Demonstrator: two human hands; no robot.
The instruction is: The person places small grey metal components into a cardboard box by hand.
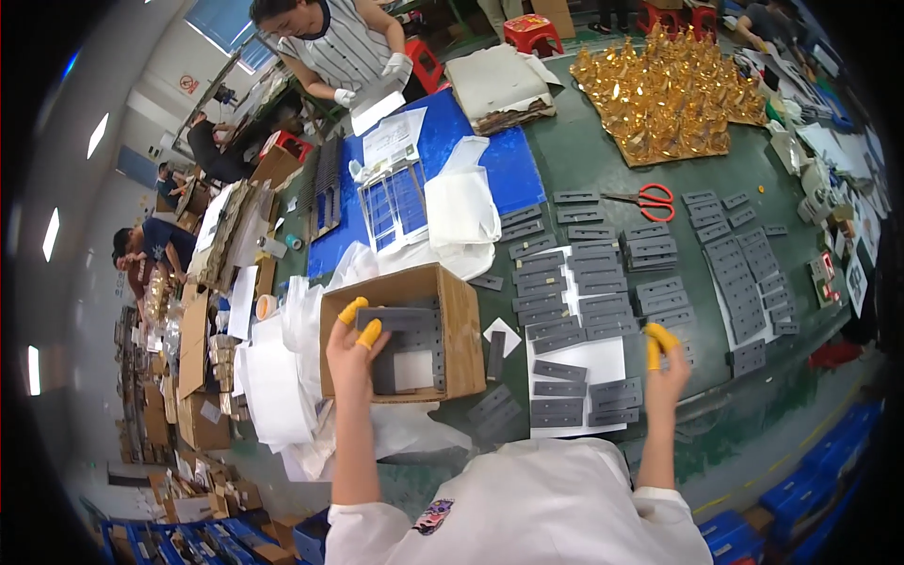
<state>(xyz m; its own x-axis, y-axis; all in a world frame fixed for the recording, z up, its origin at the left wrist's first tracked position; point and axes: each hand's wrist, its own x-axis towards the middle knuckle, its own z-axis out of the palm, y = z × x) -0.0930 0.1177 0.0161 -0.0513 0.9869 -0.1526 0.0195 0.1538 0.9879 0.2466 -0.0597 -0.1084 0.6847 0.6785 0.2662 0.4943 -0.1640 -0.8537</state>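
My left hand [354, 347], with yellow finger cots on its fingertips, pinches a dark grey slotted bar [403, 319] over the open cardboard box [463, 330]. Inside that box, more grey bars line the wall beside a white sheet [412, 370]. At the right, my right hand [667, 367] also wears yellow finger cots. Its thumb and fingers come together next to grey bars at the edge of the laid-out rows [659, 299]; whatever lies between them is too hidden to name. Several grey bars [557, 369] rest on white paper between the box and my right hand.
Red-handled scissors [656, 202] lie beyond the bars. Gold-coloured pieces [664, 104] crowd a board at the far right. White foam sheets [461, 202] and a blue mat [513, 160] are behind the box. Across the table a gloved person [330, 47] handles a white sheet.
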